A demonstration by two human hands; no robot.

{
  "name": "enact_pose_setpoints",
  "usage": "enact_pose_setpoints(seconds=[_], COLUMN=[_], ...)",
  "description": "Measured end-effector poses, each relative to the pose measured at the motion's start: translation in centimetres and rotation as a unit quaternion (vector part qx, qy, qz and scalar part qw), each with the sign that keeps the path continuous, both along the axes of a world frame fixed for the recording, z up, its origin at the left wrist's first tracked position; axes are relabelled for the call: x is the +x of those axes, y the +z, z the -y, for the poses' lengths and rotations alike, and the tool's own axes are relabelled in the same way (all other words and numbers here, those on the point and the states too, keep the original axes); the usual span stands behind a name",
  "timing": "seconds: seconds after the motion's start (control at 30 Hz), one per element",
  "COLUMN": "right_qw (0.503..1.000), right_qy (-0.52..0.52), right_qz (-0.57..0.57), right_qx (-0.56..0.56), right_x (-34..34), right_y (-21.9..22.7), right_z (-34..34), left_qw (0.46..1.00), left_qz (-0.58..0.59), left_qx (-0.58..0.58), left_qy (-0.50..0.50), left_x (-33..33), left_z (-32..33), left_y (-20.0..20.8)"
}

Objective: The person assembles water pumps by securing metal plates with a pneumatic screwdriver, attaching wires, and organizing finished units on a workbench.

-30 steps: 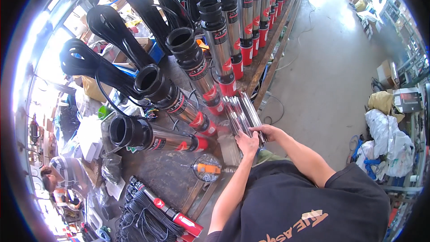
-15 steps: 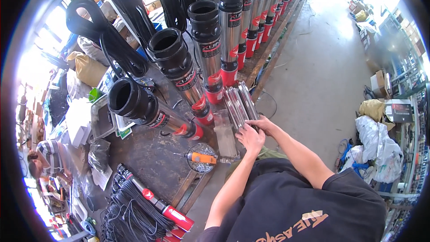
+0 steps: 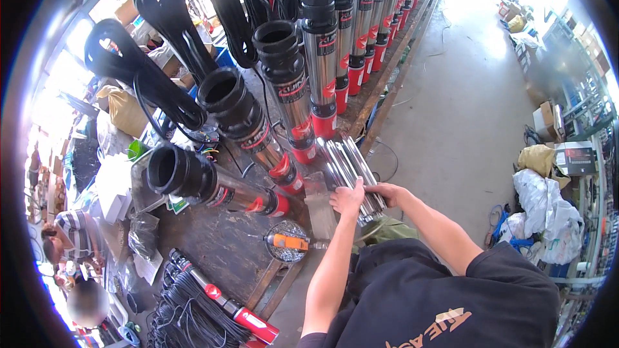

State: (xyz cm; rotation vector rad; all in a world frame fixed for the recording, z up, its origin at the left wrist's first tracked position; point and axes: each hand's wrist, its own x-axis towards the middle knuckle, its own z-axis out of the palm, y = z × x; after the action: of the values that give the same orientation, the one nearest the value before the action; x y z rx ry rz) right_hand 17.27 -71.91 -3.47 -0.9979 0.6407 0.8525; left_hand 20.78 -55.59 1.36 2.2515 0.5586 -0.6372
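Observation:
Several long, shiny metal strips (image 3: 345, 162) lie side by side in a bundle at the near right edge of the workbench. Against the bundle's left side is my left hand (image 3: 347, 200), closed on it with the thumb over the top. My right hand (image 3: 387, 193) grips the right side, its fingers partly hidden. The lower ends of the strips stick out below my hands, above my lap. Left of the bundle lies a flat greyish block (image 3: 318, 203). An orange power tool (image 3: 288, 241) rests over a round tray of small metal parts (image 3: 293, 258).
Steel pumps with black tops and red bases (image 3: 284, 77) stand in a long row on the workbench (image 3: 206, 245). Coiled black cables (image 3: 167, 13) rise behind them. Another pump (image 3: 255, 325) lies by more cable at lower left. Plastic bags (image 3: 545, 212) sit right of the aisle.
My hands have moved apart to opposite sides of the strips. The bundle looks wider, and its lower ends now show below my hands. The view has shifted slightly.

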Motion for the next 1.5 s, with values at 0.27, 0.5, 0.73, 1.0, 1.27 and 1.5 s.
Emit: enact_pose_setpoints(seconds=[0.27,0.5,0.73,1.0,1.27,1.5], right_qw=[0.782,0.733,0.780,0.955,0.946,0.932], right_qy=[0.214,0.331,0.170,0.091,-0.034,-0.211], right_qz=[0.340,0.359,0.466,0.268,0.294,0.294], right_qx=[-0.477,-0.475,-0.382,-0.092,-0.132,-0.026], right_x=[-1.1,-0.6,3.2,8.0,5.1,9.2], right_y=[5.1,13.7,10.7,7.8,9.6,14.1], right_z=[-2.0,-0.4,3.9,2.9,4.3,8.9], left_qw=[0.854,0.783,0.725,0.663,0.794,0.777], left_qz=[-0.044,-0.061,-0.107,-0.164,-0.125,-0.155], left_qx=[-0.486,-0.586,-0.620,-0.720,-0.591,-0.598], left_qy=[0.182,0.201,0.280,0.122,0.065,-0.122], left_x=[1.1,0.2,-2.2,-2.6,-1.9,0.4], left_z=[1.9,1.0,-0.3,0.3,3.9,6.0], left_y=[-0.7,-4.1,-6.0,-3.9,4.8,3.2])
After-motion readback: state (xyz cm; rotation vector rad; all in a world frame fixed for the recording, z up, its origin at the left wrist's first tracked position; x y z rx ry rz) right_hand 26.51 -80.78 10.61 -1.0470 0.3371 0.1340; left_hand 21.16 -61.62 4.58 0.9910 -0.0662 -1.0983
